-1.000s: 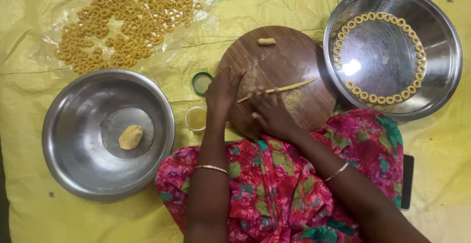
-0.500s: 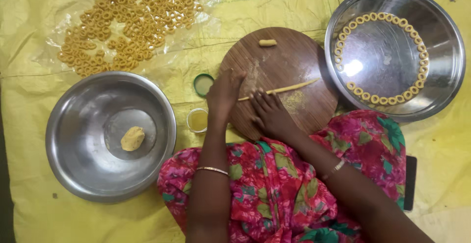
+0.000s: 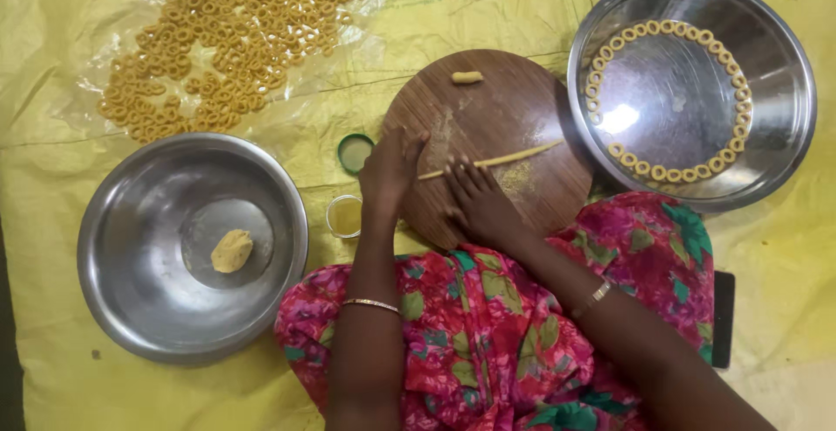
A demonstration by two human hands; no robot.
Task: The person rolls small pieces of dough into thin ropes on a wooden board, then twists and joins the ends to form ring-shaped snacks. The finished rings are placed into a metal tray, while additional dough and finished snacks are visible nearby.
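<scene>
On the round brown wooden board (image 3: 514,126), my right hand (image 3: 479,205) lies flat, fingers (image 3: 460,174) spread over the near end of a thin yellow dough rope (image 3: 505,158). My left hand (image 3: 389,170) rests at the board's left edge, fingers together. Beside it stands a small green-rimmed round cup (image 3: 354,152).

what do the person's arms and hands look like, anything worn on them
Both arms are bare, with no sleeves showing. The left hand has a thin gold-coloured bangle on its wrist. The right hand has a wider gold-coloured band on its wrist, and whether it is a bracelet or a watch cannot be told. No gloves, and no rings can be made out on the fingers.
</scene>
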